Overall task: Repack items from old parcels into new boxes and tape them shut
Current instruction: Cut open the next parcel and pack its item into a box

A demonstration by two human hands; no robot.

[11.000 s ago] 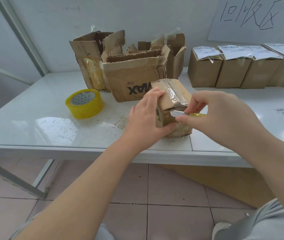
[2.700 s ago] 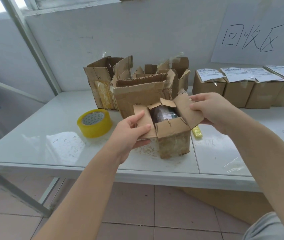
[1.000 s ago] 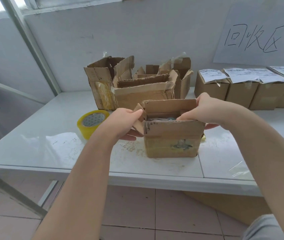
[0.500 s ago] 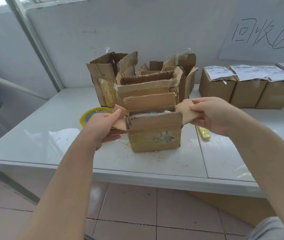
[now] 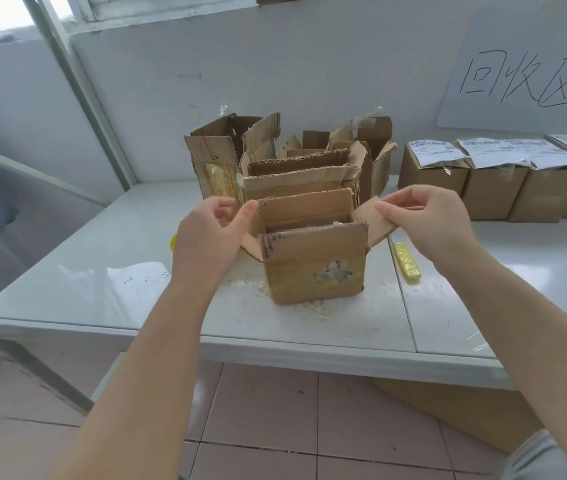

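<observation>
Inspection of the head view.

1. An old parcel box [image 5: 313, 265] stood upright near the front edge of the white counter [image 5: 102, 282], between the two hands. Its top was open. The front and rear flaps stood up and the side flaps were spread outward. The front wall bore a torn patch [image 5: 334, 273]. The raised front flap hid the contents from us.

2. The right grip [image 5: 427, 220] pinched the upper edge of the right flap [image 5: 367, 221] between thumb and forefinger, with the other fingers curled.

3. The left grip [image 5: 206, 237] was at the box's left side. Its thumb tip lay by the near corner of the rear flap and its fingers were curled. The left flap [image 5: 251, 245] showed only below the thumb. We could not tell whether this grip was grasping it.

4. Cardboard crumbs [image 5: 309, 308] lay on the counter around the box's base.

5. A yellow stick [image 5: 406, 261] lay flat on the counter just to the right of the box, apart from it.

6. A sliver of a yellow tape roll [image 5: 173, 242] showed behind the left grip.

7. A cluster of torn, opened boxes [image 5: 296, 168] stood directly behind the parcel box, against the wall.

8. A row of closed boxes [image 5: 431, 188] with paper labels on top stood at the back right.

9. A handwritten paper sign [image 5: 517, 71] hung on the wall above that row.
</observation>
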